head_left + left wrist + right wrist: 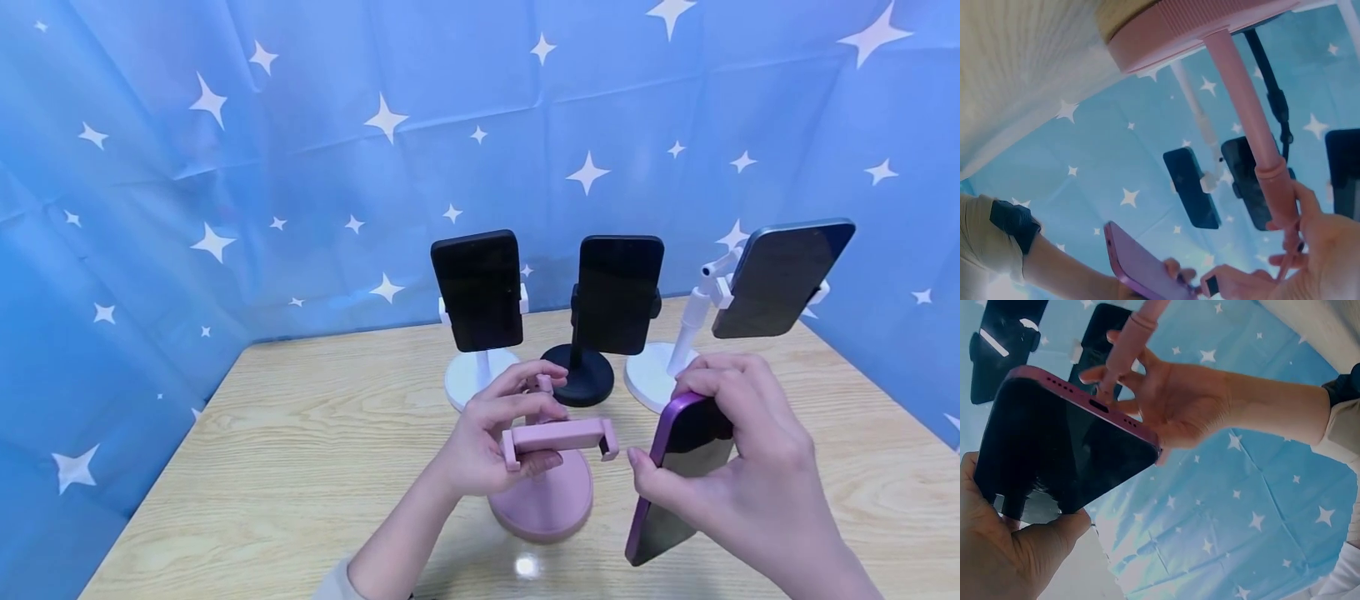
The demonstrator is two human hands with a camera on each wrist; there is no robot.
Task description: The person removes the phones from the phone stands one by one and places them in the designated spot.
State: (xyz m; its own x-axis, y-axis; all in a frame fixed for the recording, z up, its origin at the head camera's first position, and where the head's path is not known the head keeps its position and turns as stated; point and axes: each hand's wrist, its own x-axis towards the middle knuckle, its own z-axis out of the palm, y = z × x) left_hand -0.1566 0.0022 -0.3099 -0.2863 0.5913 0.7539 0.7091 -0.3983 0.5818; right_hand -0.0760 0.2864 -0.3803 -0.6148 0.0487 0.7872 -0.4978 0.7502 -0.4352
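A pink phone stand [546, 498] stands on the table, with its clamp tilted back near level. My left hand [495, 437] grips the stand around its clamp and upper neck. In the left wrist view the pink pole [1244, 100] runs down from the round base to those fingers. My right hand [750, 475] holds a purple phone [678, 475] by its edges, fingers on one side and thumb on the other. Dark glass shows on the phone, which is tilted and just right of the clamp, apart from it. The right wrist view shows the phone's port end [1099, 406].
Behind stand three more holders with phones: a white stand [459, 379] with a black phone [478, 292], a black stand [588, 385] with a black phone [619, 293], and a white stand [651, 379] with a bluish phone [780, 279]. A blue star-patterned curtain [322, 167] borders the wooden table [300, 433].
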